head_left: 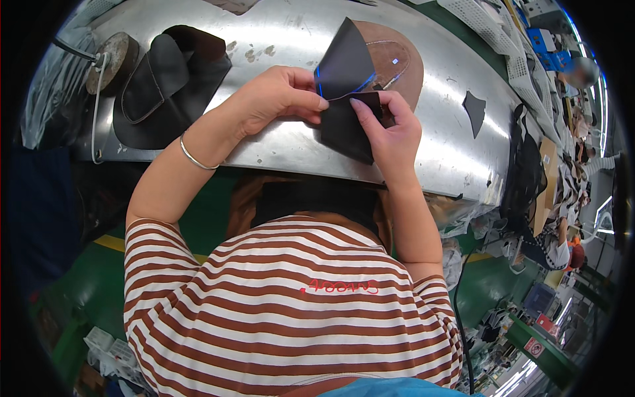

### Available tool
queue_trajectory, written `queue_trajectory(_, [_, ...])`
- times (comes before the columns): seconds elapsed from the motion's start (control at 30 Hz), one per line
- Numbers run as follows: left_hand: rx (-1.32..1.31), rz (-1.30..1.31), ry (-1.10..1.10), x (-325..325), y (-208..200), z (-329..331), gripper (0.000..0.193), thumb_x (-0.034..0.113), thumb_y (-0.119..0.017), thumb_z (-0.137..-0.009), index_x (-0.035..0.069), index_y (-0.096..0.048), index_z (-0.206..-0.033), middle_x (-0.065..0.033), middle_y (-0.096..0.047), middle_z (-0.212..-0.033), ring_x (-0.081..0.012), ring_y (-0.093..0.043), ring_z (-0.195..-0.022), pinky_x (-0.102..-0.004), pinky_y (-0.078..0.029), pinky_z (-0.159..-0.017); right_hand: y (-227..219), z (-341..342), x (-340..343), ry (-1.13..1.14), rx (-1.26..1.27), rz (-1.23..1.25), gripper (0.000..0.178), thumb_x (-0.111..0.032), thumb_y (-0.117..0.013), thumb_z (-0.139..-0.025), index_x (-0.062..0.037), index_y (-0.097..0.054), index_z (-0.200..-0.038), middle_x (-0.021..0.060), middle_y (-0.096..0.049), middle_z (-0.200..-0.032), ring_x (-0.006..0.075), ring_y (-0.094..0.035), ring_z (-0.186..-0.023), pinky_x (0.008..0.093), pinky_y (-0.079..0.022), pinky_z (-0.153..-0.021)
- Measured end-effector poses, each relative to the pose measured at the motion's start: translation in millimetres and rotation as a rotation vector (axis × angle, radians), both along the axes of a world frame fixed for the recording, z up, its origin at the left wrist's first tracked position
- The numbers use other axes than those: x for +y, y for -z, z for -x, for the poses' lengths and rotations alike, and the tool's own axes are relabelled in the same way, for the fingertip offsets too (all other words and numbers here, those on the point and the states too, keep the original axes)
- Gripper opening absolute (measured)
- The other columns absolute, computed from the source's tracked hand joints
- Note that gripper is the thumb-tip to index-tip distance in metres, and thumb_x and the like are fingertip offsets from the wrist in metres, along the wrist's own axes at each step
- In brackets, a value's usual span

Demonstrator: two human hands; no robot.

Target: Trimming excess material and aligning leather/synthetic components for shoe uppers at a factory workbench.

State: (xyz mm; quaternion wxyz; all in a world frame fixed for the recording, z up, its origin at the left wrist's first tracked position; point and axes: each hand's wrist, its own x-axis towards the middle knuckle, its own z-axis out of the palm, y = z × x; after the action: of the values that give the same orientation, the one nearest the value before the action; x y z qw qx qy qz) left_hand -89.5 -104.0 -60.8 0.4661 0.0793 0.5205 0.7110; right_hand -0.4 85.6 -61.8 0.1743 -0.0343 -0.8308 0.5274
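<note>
Between my two hands is a black leather piece point(345, 63), brown on its underside, with a stitched curved line on the brown part. My left hand point(286, 99) pinches its edge between thumb and fingers. On the other side, my right hand point(390, 126) grips the folded black flap, thumb on top and fingers behind. The flap hangs toward the table's front edge. A thin blue line of light crosses the leather near my fingers. Further left lies a black leather stack point(162, 73) with a pale stitched curve.
A shiny metal table point(264, 149) bears the work. At its left stand a round weight-like block point(112, 63) and a white cord. A small black scrap point(474, 112) lies at the right. White perforated baskets point(526, 73) line the right side, near dark cloth point(526, 159).
</note>
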Motion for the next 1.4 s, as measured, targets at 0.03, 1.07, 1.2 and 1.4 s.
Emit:
queue_trajectory(0.03, [0.020, -0.005, -0.049, 5, -2, -4, 0.026, 0.009, -0.073, -0.078, -0.002, -0.064, -0.099, -0.0084, -0.065, -0.089, -0.0150, -0.064, -0.078, -0.0259, -0.054, -0.077, 1, 0, -1, -0.007, -0.004, 0.021, 0.013, -0.006, -0.072, -0.077, -0.0012, -0.064, -0.085, 0.0054, -0.063, -0.076, 0.0129, -0.059, -0.068, 0.0247, -0.046, -0.064])
queue_trajectory(1.07, [-0.015, -0.019, -0.105, 23, 8, -8, 0.026, 0.012, -0.078, -0.075, 0.000, -0.068, -0.096, -0.0071, -0.068, -0.088, -0.0138, -0.063, -0.080, -0.0270, -0.050, -0.077, -1, -7, 9, 0.016, 0.158, -0.113, 0.011, -0.001, -0.071, -0.076, -0.0033, -0.064, -0.084, 0.0060, -0.062, -0.079, 0.0156, -0.058, -0.067, 0.0258, -0.046, -0.062])
queue_trajectory(1.2, [0.042, -0.044, -0.171, 32, 6, -13, 0.027, 0.011, -0.078, -0.074, -0.002, -0.067, -0.095, -0.0082, -0.068, -0.089, -0.0140, -0.063, -0.081, -0.0273, -0.051, -0.078, 4, -9, 8, 0.007, 0.153, -0.085, 0.011, -0.001, -0.071, -0.076, -0.0035, -0.063, -0.083, 0.0061, -0.062, -0.079, 0.0169, -0.058, -0.069, 0.0270, -0.046, -0.064])
queue_trajectory(1.4, [0.047, -0.041, -0.175, 35, 5, -14, 0.028, 0.010, -0.078, -0.074, -0.003, -0.067, -0.096, -0.0091, -0.068, -0.089, -0.0145, -0.063, -0.081, -0.0262, -0.051, -0.078, 4, -12, 14, 0.085, 0.289, -0.240, 0.011, 0.000, -0.070, -0.075, -0.0044, -0.063, -0.082, 0.0057, -0.063, -0.080, 0.0187, -0.057, -0.070, 0.0284, -0.044, -0.066])
